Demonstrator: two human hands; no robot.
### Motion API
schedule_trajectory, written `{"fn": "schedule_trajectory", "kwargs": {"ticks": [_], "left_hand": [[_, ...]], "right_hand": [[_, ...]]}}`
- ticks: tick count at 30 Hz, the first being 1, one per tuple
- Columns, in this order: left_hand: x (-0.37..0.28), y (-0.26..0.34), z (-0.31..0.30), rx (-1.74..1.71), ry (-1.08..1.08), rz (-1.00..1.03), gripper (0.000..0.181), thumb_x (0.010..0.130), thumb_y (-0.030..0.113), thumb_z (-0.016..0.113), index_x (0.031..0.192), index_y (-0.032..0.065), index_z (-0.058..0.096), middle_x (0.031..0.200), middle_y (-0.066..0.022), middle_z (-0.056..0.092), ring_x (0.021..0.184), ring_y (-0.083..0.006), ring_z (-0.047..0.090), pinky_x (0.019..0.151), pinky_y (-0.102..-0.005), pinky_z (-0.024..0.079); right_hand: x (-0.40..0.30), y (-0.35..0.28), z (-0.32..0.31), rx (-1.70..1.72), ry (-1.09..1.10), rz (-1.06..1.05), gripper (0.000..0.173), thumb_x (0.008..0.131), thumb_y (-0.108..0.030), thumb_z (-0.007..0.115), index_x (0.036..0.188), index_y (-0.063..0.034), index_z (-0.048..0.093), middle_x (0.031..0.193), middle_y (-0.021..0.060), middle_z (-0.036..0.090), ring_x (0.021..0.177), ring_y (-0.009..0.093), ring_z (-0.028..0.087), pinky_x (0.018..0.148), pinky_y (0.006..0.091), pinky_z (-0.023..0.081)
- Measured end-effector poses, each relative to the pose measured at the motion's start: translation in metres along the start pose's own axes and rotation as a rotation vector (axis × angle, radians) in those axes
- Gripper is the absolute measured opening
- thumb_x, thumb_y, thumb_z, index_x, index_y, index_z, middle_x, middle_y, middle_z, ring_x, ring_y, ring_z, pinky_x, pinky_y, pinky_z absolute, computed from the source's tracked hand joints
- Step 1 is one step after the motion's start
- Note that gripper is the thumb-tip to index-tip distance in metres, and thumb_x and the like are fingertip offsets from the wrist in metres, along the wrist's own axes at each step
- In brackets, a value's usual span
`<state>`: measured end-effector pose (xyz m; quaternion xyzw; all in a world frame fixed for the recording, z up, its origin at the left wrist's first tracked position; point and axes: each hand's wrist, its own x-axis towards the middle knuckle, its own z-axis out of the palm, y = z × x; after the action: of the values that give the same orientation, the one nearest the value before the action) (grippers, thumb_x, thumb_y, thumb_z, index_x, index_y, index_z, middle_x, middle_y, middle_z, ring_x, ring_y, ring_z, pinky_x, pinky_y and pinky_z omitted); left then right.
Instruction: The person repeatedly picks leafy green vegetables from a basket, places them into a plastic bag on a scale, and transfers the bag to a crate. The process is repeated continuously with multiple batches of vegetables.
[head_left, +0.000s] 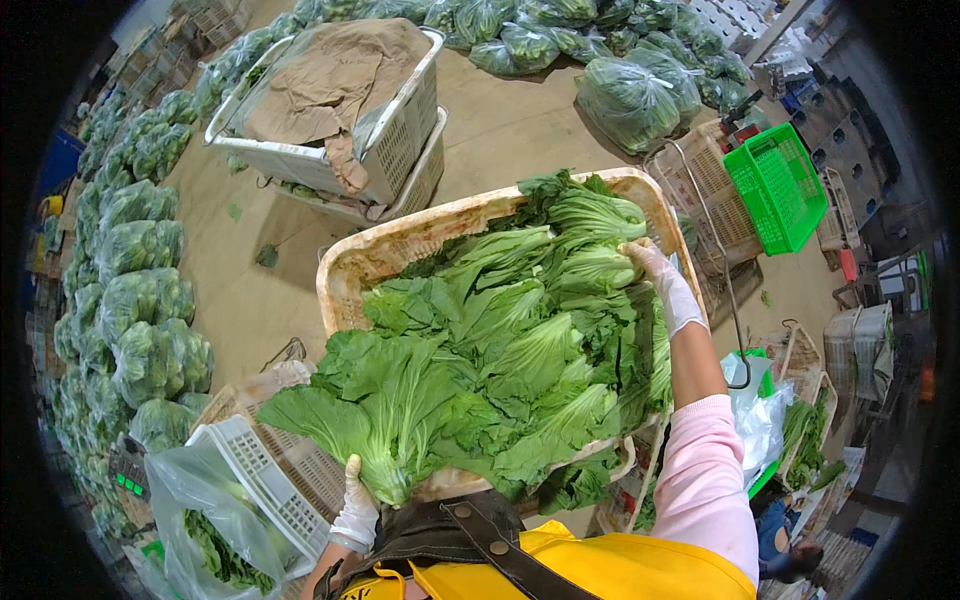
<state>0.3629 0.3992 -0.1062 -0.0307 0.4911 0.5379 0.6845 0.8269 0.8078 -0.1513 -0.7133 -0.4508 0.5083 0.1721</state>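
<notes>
A large plastic crate (420, 225) full of leafy mustard greens (517, 360) stands before me. My left hand (355, 495), in a pale glove, grips one head of greens (390, 427) near its stem, at the crate's near left corner; its leaves fan out away from me. My gloved right hand (656, 274) reaches to the far right part of the crate. Its fingers are closed at the stem end of another head (596, 266), which lies on the pile. A further head (600, 214) lies just beyond it.
At the lower left, a clear plastic bag (217, 502) holding greens sits in a white crate (262, 472). Stacked crates (405, 112) topped with brown paper (330, 82) stand ahead. Bagged greens (142, 300) line the left floor. On the right are a metal hook (720, 255), a green basket (780, 187) and a person (784, 532).
</notes>
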Motion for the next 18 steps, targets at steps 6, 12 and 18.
{"fn": "schedule_trajectory", "kwargs": {"ticks": [6, 12, 18], "left_hand": [[0.0, -0.005, -0.014, 0.068, 0.074, 0.052, 0.092, 0.073, 0.062, 0.065, 0.139, 0.0061, 0.036, 0.133, -0.0121, 0.048, 0.118, -0.0302, 0.049, 0.101, -0.0455, 0.04], [-0.008, -0.001, -0.011, 0.066, 0.107, 0.018, 0.092, 0.072, 0.062, 0.067, 0.139, 0.0062, 0.036, 0.132, -0.0127, 0.049, 0.118, -0.0293, 0.05, 0.101, -0.045, 0.04], [-0.007, 0.001, -0.01, -0.007, 0.071, -0.067, 0.092, 0.072, 0.064, 0.067, 0.137, 0.0049, 0.038, 0.132, -0.0131, 0.05, 0.118, -0.0296, 0.05, 0.102, -0.0452, 0.04]], "right_hand": [[0.015, -0.01, 0.002, 0.227, -0.084, 0.163, 0.08, 0.072, -0.045, 0.074, 0.137, -0.011, 0.04, 0.137, 0.0175, 0.043, 0.123, 0.028, 0.044, 0.097, 0.0441, 0.04], [0.1, 0.041, 0.001, 0.267, 0.211, 0.041, 0.065, 0.071, -0.053, 0.073, 0.112, -0.0031, 0.062, 0.108, 0.0167, 0.064, 0.087, 0.03, 0.062, 0.078, 0.0451, 0.048], [0.105, 0.015, -0.015, 0.479, 0.069, 0.188, 0.081, 0.069, -0.059, 0.07, 0.131, -0.0106, 0.051, 0.122, 0.0189, 0.054, 0.102, 0.032, 0.054, 0.086, 0.046, 0.045]]}}
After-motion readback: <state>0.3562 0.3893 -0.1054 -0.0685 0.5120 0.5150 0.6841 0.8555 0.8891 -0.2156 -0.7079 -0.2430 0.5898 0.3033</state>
